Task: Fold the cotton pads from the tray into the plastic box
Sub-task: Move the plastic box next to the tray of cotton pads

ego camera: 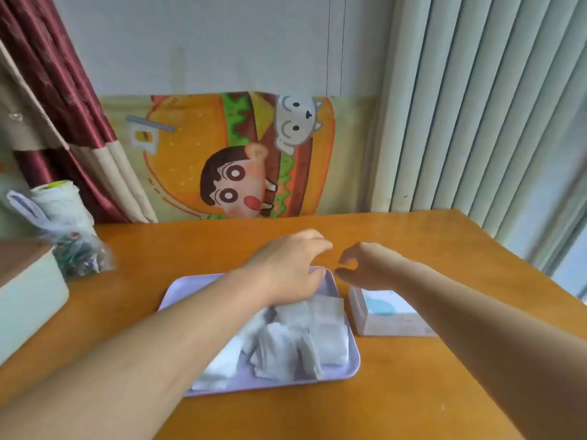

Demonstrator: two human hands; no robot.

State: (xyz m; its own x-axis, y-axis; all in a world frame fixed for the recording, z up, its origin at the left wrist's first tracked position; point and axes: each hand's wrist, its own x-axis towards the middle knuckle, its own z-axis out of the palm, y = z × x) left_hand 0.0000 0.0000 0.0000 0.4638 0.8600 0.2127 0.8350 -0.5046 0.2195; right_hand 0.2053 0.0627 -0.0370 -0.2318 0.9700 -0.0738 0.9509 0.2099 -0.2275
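While the left hand (286, 268) hovers over the far right corner of the tray (197, 285), fingers loosely spread, the right hand (365, 265) hangs just beside it, its curled fingers apart and holding nothing. White cotton pads (286, 341) lie heaped in the tray at centre frame, the heap running from lower left to upper right. A plastic box (390, 322) sits just right of the tray on the table (381, 395).

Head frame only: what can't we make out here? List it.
All in the head view:
- plastic box: the right arm covers its near right corner; its contents and lid state are unreadable.
- tray: the left hand and its forearm hide the far end and the left side.
- cotton pads: overlapping and blurred, so the count is unclear.
- plastic bag: blurred, so its contents are unreadable.
- pale box: cut off by the left frame edge.
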